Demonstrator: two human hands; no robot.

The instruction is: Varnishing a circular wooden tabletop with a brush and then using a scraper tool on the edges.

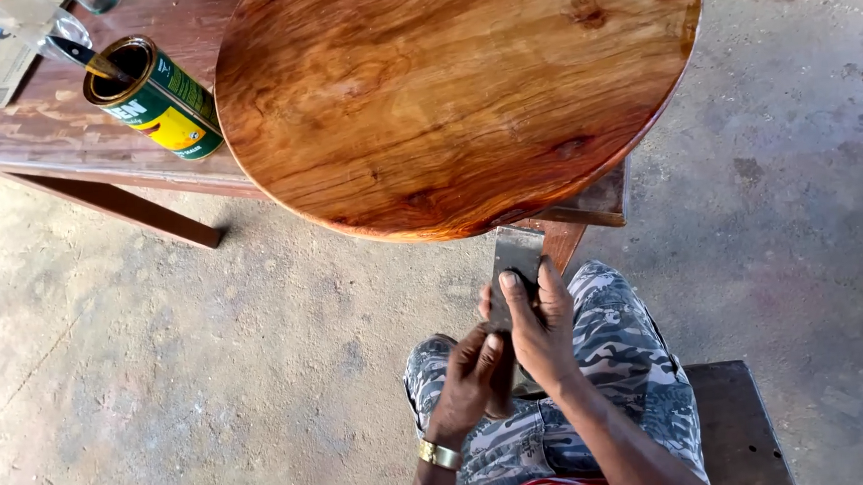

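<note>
Dusty concrete floor [160, 369] under a seated person; both hands clamped together on a flat metal scraper blade [513, 267], left hand [472, 380] low on it, right hand [542, 331] pressing its face, just below the glossy round wooden tabletop [442, 92]. Blade looks thin, stiff, light, sharp-edged: best gripped by its flat faces. Open varnish tin [155, 100] sits on the counter [46, 136], well up-left of the hands.

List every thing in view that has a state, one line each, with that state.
Round wooden tabletop: glossy, resting on the bench.
Tin can: open, lid off, tilted, a brush handle sticking out.
Flat metal blade: held upright just below the tabletop's edge.
Left hand: closed around the blade's lower end.
Right hand: fingers pressed on the blade.
Wooden bench: standing on the dusty floor.
</note>
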